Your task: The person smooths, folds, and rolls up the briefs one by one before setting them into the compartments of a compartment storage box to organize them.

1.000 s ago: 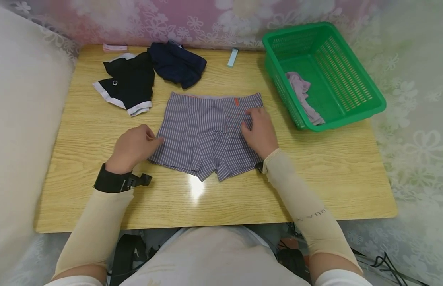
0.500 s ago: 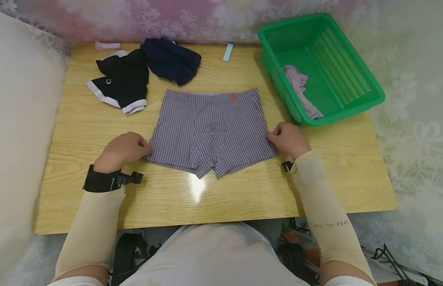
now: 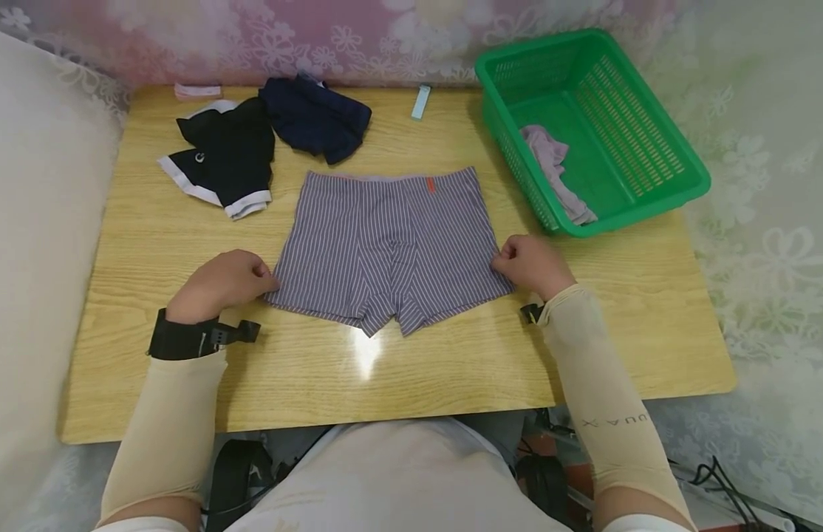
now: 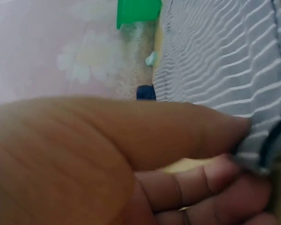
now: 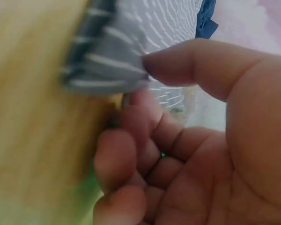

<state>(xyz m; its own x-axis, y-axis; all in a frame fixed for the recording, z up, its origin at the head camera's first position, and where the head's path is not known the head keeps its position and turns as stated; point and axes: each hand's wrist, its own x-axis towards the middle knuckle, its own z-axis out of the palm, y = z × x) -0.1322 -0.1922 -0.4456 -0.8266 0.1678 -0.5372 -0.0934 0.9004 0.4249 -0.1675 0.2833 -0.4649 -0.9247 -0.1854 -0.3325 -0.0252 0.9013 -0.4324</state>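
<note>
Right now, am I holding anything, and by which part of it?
Yes, the striped shorts, by the outer side edges near the leg hems: your left hand pinches one side, your right hand the other.

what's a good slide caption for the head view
Left hand and right hand pinch striped shorts on a table near a green basket.

The left hand [image 4: 122,150] pinches striped cloth [image 4: 220,56] near its edge.
</note>
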